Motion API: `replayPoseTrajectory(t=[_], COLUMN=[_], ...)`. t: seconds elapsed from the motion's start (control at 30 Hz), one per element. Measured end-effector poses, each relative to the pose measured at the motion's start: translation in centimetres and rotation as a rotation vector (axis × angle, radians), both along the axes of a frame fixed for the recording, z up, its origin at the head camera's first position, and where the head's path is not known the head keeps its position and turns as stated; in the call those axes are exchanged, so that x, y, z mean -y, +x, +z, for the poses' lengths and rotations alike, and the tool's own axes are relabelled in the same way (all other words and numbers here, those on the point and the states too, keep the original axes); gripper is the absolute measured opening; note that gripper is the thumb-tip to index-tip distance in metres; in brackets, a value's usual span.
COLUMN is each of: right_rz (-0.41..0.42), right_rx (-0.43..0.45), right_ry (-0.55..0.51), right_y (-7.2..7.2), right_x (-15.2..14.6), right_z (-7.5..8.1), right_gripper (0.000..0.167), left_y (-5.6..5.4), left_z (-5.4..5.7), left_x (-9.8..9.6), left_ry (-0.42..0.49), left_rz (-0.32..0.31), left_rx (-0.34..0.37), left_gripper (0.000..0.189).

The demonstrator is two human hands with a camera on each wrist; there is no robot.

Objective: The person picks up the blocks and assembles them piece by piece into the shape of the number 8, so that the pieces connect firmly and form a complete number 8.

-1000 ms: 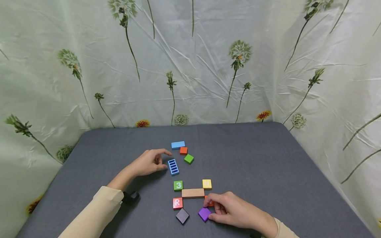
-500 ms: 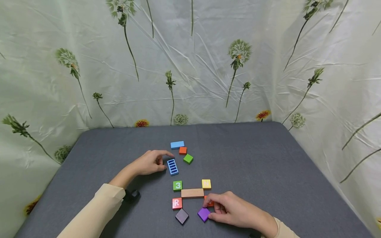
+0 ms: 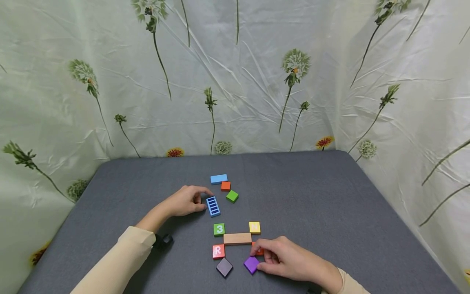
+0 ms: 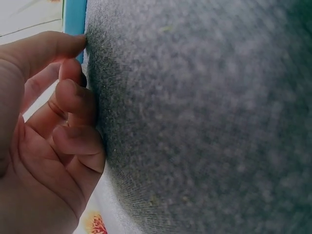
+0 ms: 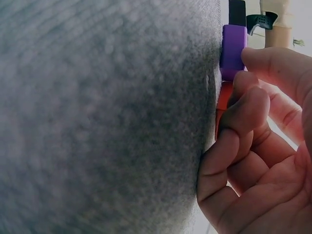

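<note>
In the head view my left hand (image 3: 186, 201) is at a blue block with dark stripes (image 3: 213, 206). Its thumb lies along the block's left side and its index fingertip curls over the far end. The left wrist view shows the thumb against the blue block (image 4: 74, 24), the other fingers curled beneath. My right hand (image 3: 284, 259) pinches a purple block (image 3: 251, 265), which is turned cornerwise on the table, between thumb and index finger. Seen from the right wrist, the thumb presses the side of the purple block (image 5: 234, 51). Partly hidden under that hand is a red-orange block (image 3: 259, 250).
A bare wood block (image 3: 237, 239) lies amid a green "3" block (image 3: 219, 229), a yellow block (image 3: 254, 227) and a red "R" block (image 3: 218, 251). Nearer is a dark grey block (image 3: 225, 267). Farther back sit light blue (image 3: 218, 179), orange (image 3: 225, 186) and green (image 3: 232, 196) blocks.
My left index finger has drawn in slightly to the striped blue block's far end. The right hand and the blocks stay in place; the head view shifted a little earlier.
</note>
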State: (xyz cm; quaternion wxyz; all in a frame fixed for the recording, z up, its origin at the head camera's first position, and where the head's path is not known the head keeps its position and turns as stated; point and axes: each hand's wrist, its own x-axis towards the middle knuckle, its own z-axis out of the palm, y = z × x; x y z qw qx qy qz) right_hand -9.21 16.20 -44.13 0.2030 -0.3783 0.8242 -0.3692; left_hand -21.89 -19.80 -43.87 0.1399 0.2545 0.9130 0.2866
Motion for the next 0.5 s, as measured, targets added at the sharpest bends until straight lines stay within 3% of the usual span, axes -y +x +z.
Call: replayPoseTrajectory(t=[0.3,0.5], right_rz=[-0.003,-0.003], right_rx=[0.0,0.005], right_ry=[0.002,-0.004], right_y=[-0.02,-0.01], right_x=[0.02,-0.03], right_z=[-0.03,-0.05], right_gripper=[0.015,0.015], left_y=[0.17,0.17], left_z=[-0.13,-0.07], left_x=[-0.13,-0.14], left_ry=[0.028,0.032], left_rz=[-0.042,-0.038], left_rx=[-0.014,0.008], left_gripper=[0.042,0.042])
